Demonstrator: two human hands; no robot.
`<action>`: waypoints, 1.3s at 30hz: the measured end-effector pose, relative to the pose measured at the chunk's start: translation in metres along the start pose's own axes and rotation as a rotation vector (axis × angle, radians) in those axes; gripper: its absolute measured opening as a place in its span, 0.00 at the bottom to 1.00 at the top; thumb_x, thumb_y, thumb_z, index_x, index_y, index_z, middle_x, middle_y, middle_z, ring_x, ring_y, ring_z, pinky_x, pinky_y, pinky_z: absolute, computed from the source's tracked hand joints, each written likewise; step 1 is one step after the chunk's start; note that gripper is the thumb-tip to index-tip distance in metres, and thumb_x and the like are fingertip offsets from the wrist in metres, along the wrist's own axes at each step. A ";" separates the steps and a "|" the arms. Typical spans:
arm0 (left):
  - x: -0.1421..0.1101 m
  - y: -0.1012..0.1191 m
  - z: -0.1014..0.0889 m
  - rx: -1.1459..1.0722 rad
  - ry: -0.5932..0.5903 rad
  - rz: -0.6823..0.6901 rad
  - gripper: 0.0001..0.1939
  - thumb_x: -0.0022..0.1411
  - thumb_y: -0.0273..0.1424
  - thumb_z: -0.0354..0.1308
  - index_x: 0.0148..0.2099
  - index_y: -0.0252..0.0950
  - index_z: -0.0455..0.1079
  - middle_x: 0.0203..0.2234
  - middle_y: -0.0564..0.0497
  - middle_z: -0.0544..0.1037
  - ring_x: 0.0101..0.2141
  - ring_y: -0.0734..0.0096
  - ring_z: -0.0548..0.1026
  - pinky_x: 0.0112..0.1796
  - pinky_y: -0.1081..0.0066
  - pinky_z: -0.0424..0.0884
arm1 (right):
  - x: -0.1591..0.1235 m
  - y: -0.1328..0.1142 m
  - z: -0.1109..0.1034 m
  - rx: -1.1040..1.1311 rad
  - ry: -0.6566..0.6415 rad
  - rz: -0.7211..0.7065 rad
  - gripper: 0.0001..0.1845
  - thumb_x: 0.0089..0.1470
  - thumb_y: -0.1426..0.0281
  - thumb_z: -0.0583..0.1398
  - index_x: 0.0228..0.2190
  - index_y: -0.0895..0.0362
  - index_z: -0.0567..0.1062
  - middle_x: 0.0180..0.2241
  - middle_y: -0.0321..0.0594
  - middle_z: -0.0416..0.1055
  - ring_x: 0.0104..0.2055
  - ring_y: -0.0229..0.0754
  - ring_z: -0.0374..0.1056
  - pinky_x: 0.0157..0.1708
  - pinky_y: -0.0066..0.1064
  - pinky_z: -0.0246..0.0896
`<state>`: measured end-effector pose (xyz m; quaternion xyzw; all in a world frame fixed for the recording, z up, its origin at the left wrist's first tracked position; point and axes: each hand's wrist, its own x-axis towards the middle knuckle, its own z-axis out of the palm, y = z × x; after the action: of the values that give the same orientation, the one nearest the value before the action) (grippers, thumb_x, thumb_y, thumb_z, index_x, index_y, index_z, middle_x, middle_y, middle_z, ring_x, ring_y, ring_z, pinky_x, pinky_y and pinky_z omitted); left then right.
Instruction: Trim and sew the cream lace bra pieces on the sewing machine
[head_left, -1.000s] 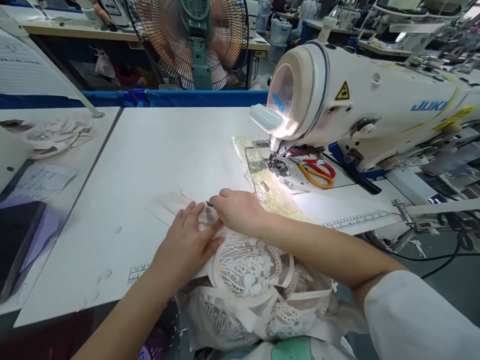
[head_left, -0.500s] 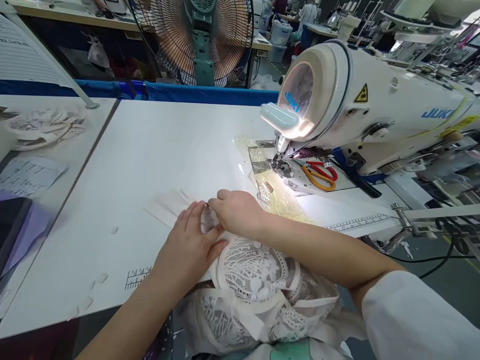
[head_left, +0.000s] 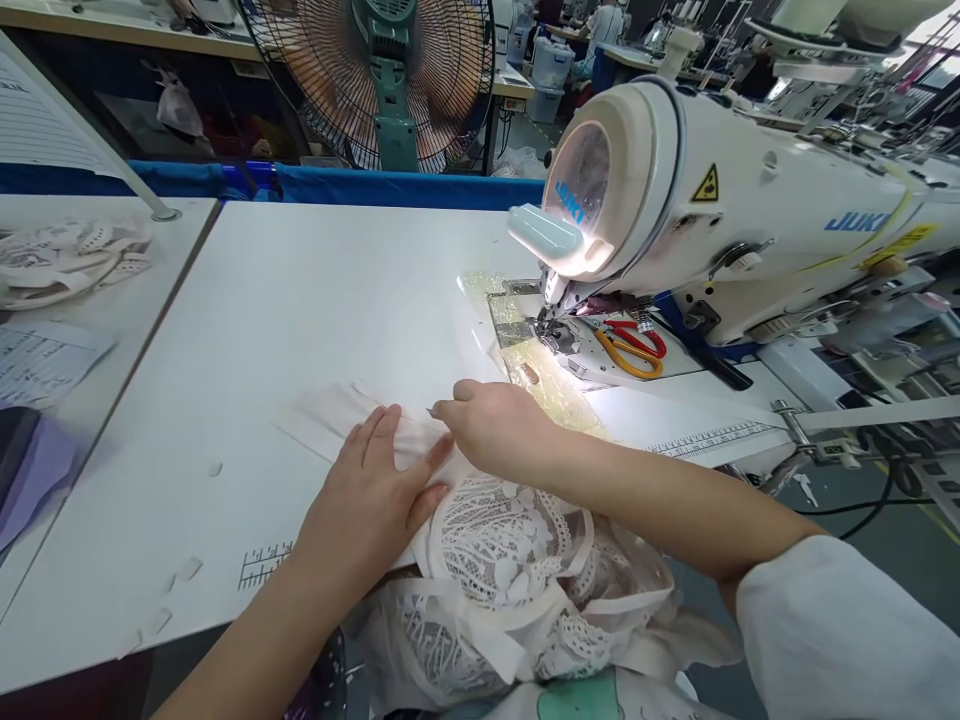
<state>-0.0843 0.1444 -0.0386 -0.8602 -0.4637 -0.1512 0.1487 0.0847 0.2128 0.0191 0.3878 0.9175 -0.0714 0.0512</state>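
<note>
A white lace bra (head_left: 499, 560) hangs over the table's front edge onto the lap. Its sheer band (head_left: 352, 415) is spread on the white tabletop. My left hand (head_left: 382, 490) lies on this fabric, fingers stretched and thumb apart, pressing it down. Just right of it, my right hand (head_left: 499, 425) is closed around a small tool with a pointed grey metal tip (head_left: 433, 412). The tip points left, close above the cloth; most of the tool is hidden in the fist, so its kind does not show.
A sewing machine (head_left: 622, 190) with its lamp lit stands at the right, orange and red scissors (head_left: 630, 348) on its bed. Small fabric scraps (head_left: 191, 568) dot the left tabletop. Another lace piece (head_left: 71, 262) and a paper slip (head_left: 49, 355) lie far left. Behind is a fan (head_left: 394, 85).
My right hand has drawn slightly right, away from my left fingertips, and the tool tip now shows. My left hand flattens on the band. The whole view has shifted a little.
</note>
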 end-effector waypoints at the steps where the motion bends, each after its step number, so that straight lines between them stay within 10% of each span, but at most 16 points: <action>1: 0.000 0.000 0.000 0.004 0.000 0.007 0.20 0.62 0.36 0.53 0.54 0.35 0.71 0.49 0.26 0.65 0.51 0.33 0.68 0.43 0.43 0.72 | 0.004 -0.001 0.002 0.009 0.008 -0.009 0.13 0.55 0.75 0.54 0.41 0.58 0.73 0.30 0.40 0.66 0.25 0.37 0.61 0.19 0.28 0.42; 19: 0.000 0.000 0.001 -0.046 -0.050 -0.034 0.21 0.64 0.37 0.48 0.56 0.39 0.69 0.52 0.29 0.65 0.53 0.36 0.65 0.46 0.43 0.68 | -0.017 0.007 -0.009 -0.063 -0.189 -0.051 0.08 0.51 0.78 0.57 0.34 0.60 0.74 0.29 0.42 0.67 0.27 0.37 0.64 0.20 0.28 0.44; 32: -0.001 -0.002 0.004 -0.071 -0.076 -0.037 0.22 0.65 0.37 0.47 0.57 0.38 0.68 0.54 0.29 0.61 0.55 0.34 0.62 0.48 0.40 0.66 | -0.004 0.008 0.008 0.049 -0.005 -0.063 0.10 0.52 0.79 0.54 0.35 0.59 0.73 0.29 0.41 0.66 0.26 0.36 0.61 0.20 0.28 0.43; 39: 0.001 -0.002 0.002 -0.080 -0.104 -0.018 0.22 0.65 0.36 0.46 0.57 0.37 0.68 0.54 0.30 0.60 0.56 0.35 0.61 0.48 0.41 0.66 | -0.015 0.009 -0.002 0.029 -0.108 -0.058 0.09 0.51 0.79 0.55 0.34 0.60 0.74 0.30 0.42 0.67 0.25 0.37 0.61 0.19 0.27 0.43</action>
<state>-0.0849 0.1475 -0.0398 -0.8680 -0.4720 -0.1262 0.0885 0.1016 0.2089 0.0223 0.3574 0.9231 -0.1069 0.0932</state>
